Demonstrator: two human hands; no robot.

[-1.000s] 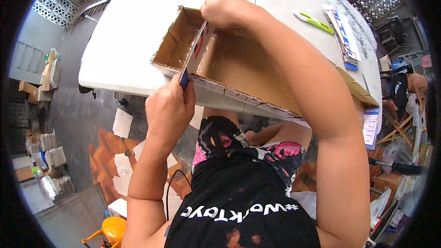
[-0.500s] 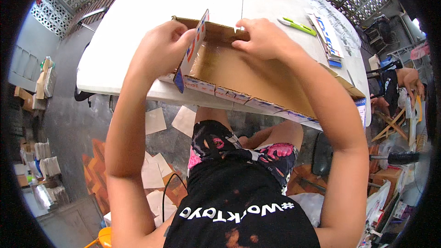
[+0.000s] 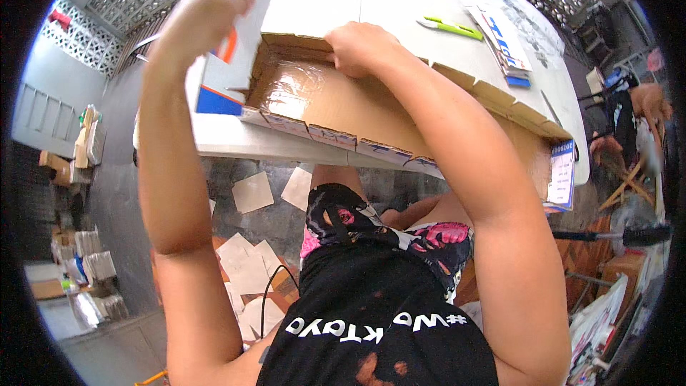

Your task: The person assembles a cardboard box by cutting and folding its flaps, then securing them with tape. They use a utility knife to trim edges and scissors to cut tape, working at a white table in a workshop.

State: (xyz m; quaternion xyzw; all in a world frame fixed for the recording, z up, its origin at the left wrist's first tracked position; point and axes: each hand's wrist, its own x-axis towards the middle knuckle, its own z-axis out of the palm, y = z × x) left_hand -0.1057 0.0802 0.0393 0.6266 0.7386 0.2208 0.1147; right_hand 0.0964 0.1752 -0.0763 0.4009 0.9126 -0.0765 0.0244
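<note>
A large brown cardboard box lies open on a white table, its inside lined with shiny tape. My left hand is raised at the box's left end, gripping the end flap, which is white with blue and orange print and stands upright. My right hand presses down on the far wall of the box, fingers curled over its edge.
A green utility knife and a stack of flat printed cartons lie on the table beyond the box. Cardboard scraps litter the floor under the table. Stacks of paper stand at left; another person's arm shows at right.
My left hand has gone up from the box's near edge to its left end and lifted the flap upright. My right hand moved along the far wall, and the view closed in.
</note>
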